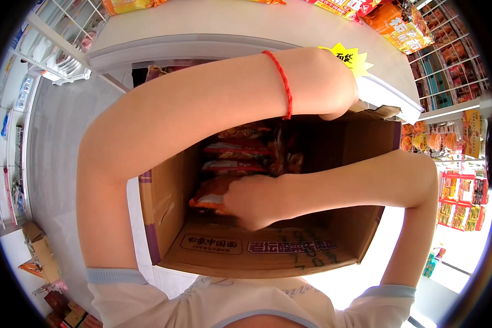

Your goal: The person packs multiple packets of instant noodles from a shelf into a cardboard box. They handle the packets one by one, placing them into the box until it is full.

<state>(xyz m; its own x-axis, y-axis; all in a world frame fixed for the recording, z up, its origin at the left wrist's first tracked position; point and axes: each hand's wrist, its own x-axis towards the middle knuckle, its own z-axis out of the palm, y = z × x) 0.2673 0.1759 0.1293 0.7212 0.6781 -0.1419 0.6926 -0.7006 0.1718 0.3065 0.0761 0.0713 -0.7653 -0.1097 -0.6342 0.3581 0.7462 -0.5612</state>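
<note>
An open cardboard carton point(164, 205) with printed flaps is in front of my torso. Inside it, several red-and-orange instant noodle packets point(235, 166) are stacked at the left and middle, while its right side is dark. My right hand point(256, 201) reaches in from the right, its fingers around the end of the nearest noodle packet point(209, 194). Crossing above the carton, my left arm wears a red braided cord bracelet point(282, 84). My left hand point(338, 84) is at the carton's far right rim, beside a yellow starburst price sign point(350, 59); its fingers are hidden.
Beyond the carton is a white shelf ledge point(238, 24), with orange noodle bags point(399, 26) along its far edge. Wire racks of packaged goods point(447, 53) stand at right. At left are a grey floor point(57, 135), other shelving, and a small cardboard box point(43, 254).
</note>
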